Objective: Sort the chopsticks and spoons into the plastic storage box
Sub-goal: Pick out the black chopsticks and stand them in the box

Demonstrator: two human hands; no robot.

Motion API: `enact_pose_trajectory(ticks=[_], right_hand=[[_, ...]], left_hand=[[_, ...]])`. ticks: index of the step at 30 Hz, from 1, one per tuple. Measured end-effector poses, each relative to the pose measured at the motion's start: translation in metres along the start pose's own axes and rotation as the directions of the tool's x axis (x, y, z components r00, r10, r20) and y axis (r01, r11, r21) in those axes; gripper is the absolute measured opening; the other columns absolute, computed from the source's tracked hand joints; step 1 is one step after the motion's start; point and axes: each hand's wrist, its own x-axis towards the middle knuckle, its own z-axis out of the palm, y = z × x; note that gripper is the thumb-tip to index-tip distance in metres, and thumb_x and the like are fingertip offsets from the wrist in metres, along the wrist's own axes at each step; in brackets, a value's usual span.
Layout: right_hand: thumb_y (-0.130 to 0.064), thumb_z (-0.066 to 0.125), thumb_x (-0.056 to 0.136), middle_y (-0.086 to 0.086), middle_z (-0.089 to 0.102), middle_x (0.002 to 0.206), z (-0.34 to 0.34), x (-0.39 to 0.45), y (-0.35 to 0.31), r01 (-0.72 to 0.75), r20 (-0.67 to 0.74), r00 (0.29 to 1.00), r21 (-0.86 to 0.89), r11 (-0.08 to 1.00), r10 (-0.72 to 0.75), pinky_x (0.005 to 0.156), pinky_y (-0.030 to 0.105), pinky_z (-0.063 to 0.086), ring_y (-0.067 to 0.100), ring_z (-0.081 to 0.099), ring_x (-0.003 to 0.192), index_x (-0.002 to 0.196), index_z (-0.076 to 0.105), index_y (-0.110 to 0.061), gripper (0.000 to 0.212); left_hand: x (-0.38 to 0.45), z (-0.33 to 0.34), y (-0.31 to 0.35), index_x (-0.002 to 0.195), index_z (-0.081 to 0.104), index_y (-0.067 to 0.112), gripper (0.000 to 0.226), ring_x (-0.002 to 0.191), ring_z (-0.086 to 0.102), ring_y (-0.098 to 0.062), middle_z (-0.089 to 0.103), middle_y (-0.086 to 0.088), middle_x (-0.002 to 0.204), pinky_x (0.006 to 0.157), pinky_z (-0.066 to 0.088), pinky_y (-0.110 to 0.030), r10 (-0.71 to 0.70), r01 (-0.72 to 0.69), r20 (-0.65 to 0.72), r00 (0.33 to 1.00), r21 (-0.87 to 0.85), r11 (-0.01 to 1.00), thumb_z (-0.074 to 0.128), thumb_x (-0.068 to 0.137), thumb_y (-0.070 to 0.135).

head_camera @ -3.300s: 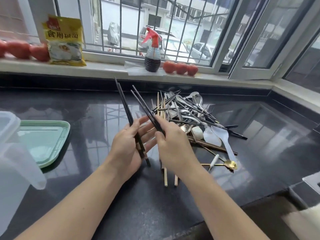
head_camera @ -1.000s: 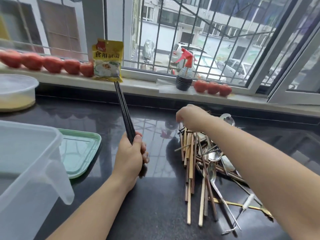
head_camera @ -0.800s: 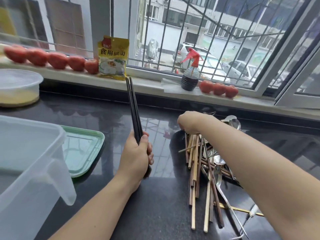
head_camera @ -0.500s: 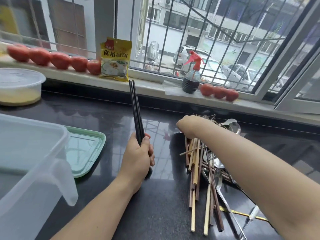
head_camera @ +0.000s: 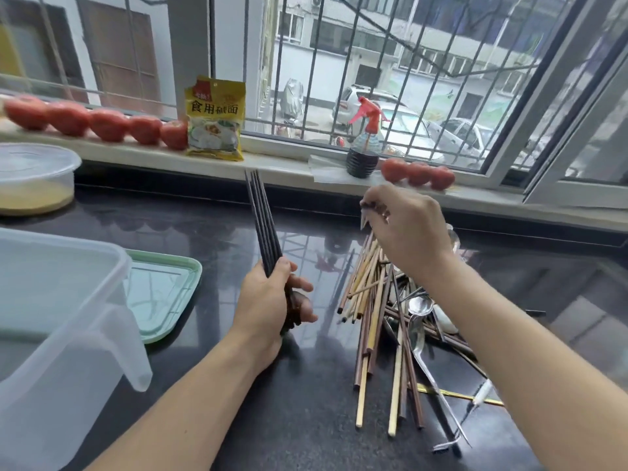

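Gripping a bundle of black chopsticks near their lower end, the left hand holds them nearly upright above the black counter, with its thumb on top and its fingers wrapped round. The right hand is raised over the far end of the pile of chopsticks and spoons, its fingertips pinched on something thin and dark; the blur makes it hard to tell, but it looks like the end of a chopstick. In the pile, light wooden sticks and brown ones lie roughly side by side, and metal spoons lie tangled among them on the right. The plastic storage box stands at the left edge, well apart from the pile. A green lid lies flat just beside it. On the windowsill sit tomatoes, a yellow packet and a spray bottle.
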Motion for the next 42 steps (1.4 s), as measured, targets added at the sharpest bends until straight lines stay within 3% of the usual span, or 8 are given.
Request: enact_pose_trajectory(ticks=[3,7,24,29,32,35,40,42], right_hand=[[-0.001,0.072,0.090,0.005,0.076,0.091,-0.016,-0.047,-0.044,0.099,-0.229,0.971,0.113,0.989,-0.071,0.077,0.030,0.059,0.017,0.073,0.085,0.094,0.074,0.000,0.005],[0.009,0.069,0.088,0.007,0.077,0.100,0.003,-0.092,-0.080,0.257,-0.190,0.958,0.246,0.934,-0.213,0.085,0.035,0.059,0.020,0.074,0.096,0.086,0.073,0.005,0.006],[0.015,0.054,0.076,0.006,0.069,0.128,0.014,-0.105,-0.076,0.010,0.294,0.945,0.408,0.913,-0.142,0.102,0.036,0.052,0.019,0.064,0.121,0.113,0.073,-0.005,0.045],[0.014,0.056,0.084,0.004,0.074,0.106,-0.006,-0.093,-0.061,-0.200,0.009,0.976,0.415,0.887,0.216,0.076,0.030,0.059,0.011,0.071,0.085,0.097,0.075,-0.003,0.029],[0.005,0.055,0.089,-0.002,0.074,0.088,-0.043,-0.085,-0.034,-0.483,-0.010,0.840,0.439,0.757,0.542,0.065,0.019,0.053,0.004,0.068,0.075,0.091,0.076,-0.011,0.027],[-0.007,0.055,0.092,-0.005,0.073,0.079,-0.087,-0.101,-0.006,-0.717,0.137,0.678,0.338,0.609,0.722,0.068,0.034,0.058,0.012,0.069,0.072,0.085,0.073,-0.026,0.027],[-0.034,0.062,0.096,-0.024,0.057,0.118,-0.117,-0.183,-0.007,-0.637,0.533,0.637,-0.043,0.770,0.557,0.098,0.015,0.037,-0.012,0.045,0.108,0.114,0.061,-0.044,0.020],[-0.058,0.042,0.097,-0.024,0.036,0.143,-0.110,-0.212,-0.016,-0.509,0.670,0.590,-0.125,0.852,0.451,0.116,0.016,0.019,-0.006,0.021,0.136,0.141,0.048,-0.041,0.047]], left_hand=[[-0.016,0.013,0.009,0.104,0.053,0.003,0.021,0.075,0.077,-0.032,0.078,-0.018,0.090,0.061,0.065,-0.042,-0.171,0.192,0.111,0.979,-0.223,0.956,0.042,0.112,0.020],[-0.016,0.014,0.006,0.117,0.060,-0.010,0.039,0.099,0.076,-0.030,0.077,-0.020,0.105,0.082,0.064,-0.040,-0.288,0.349,0.242,0.927,-0.268,0.898,0.039,0.112,0.023],[0.004,0.001,-0.006,0.114,0.056,0.008,0.020,0.075,0.069,-0.017,0.063,-0.004,0.082,0.061,0.060,-0.030,-0.244,0.274,0.124,0.962,-0.421,0.865,0.038,0.111,0.015],[0.009,0.005,-0.015,0.105,0.052,0.016,0.010,0.051,0.040,-0.012,0.045,0.004,0.066,0.054,0.044,-0.029,0.159,-0.160,-0.035,0.987,-0.023,0.987,0.046,0.110,0.022],[0.006,0.004,-0.019,0.091,0.049,0.020,0.019,0.047,0.031,-0.012,0.035,0.007,0.058,0.044,0.032,-0.026,0.236,-0.237,0.019,0.971,0.068,0.969,0.059,0.103,0.030],[0.004,0.001,-0.026,0.084,0.048,0.019,0.024,0.043,0.027,-0.013,0.032,0.006,0.051,0.042,0.025,-0.025,0.267,-0.272,0.050,0.962,0.181,0.945,0.060,0.104,0.020],[0.006,-0.004,-0.035,0.073,0.047,0.020,0.035,0.045,0.033,-0.018,0.037,0.005,0.050,0.050,0.031,-0.031,0.254,-0.286,0.136,0.958,0.331,0.899,0.065,0.101,0.032],[0.003,-0.003,-0.035,0.077,0.051,0.015,0.038,0.048,0.044,-0.018,0.046,0.004,0.049,0.055,0.039,-0.034,0.292,-0.335,0.164,0.942,0.473,0.815,0.065,0.100,0.042]])
